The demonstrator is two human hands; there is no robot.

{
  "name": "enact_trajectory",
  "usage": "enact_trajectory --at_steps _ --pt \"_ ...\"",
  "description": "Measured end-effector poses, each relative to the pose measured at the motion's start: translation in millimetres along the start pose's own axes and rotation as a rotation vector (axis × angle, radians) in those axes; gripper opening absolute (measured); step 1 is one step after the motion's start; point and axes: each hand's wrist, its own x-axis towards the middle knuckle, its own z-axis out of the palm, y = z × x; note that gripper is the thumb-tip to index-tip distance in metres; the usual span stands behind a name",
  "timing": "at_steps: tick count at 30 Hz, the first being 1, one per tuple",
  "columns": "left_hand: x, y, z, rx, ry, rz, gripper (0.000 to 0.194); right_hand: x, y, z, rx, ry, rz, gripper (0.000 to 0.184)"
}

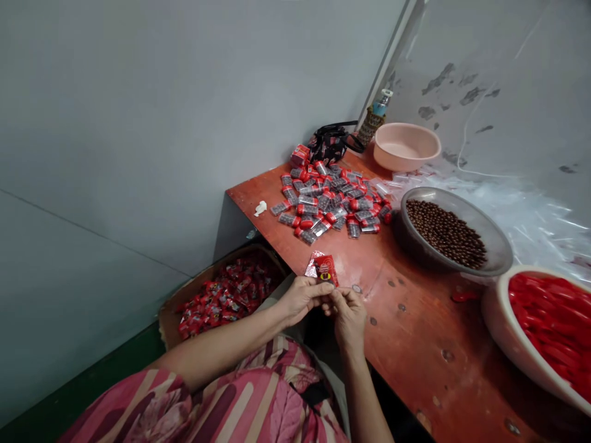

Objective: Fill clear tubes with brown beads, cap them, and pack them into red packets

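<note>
At the near edge of the table, my left hand (302, 299) and my right hand (348, 312) meet with their fingertips pinched together. Between them is a small red printed packet (325, 268), its printed face turned up and its lower edge hidden by my fingers. Each hand grips the packet near its lower edge. A silvery strip shows along the packet's left side. Just beyond it lies a heap of small clear bottles (325, 200) with red caps and dark contents.
A box (167, 323) of red packets (226, 294) stands below, left of the table (397, 332). On the table are a grey bowl (501, 261) of brown beads, a white basin (496, 314) of red pieces, a pink basin (392, 161), clear plastic tubes (535, 215), a black bag (329, 147) and a bottle (373, 120).
</note>
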Motion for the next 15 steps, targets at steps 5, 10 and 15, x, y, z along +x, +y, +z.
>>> enact_trajectory --at_steps 5,10,15 --pt "-25.5 6.4 -42.3 -0.172 0.336 0.101 0.023 -1.9 0.5 8.5 -0.072 -0.09 0.043 0.025" --pt "-47.7 10.4 -74.4 0.171 0.637 0.064 0.033 -0.9 3.7 -4.4 -0.123 -0.061 0.013 0.021" --pt "-8.1 23.2 -51.5 1.007 0.327 0.51 0.032 -3.4 3.9 -5.5 -0.163 -0.072 0.002 0.023"
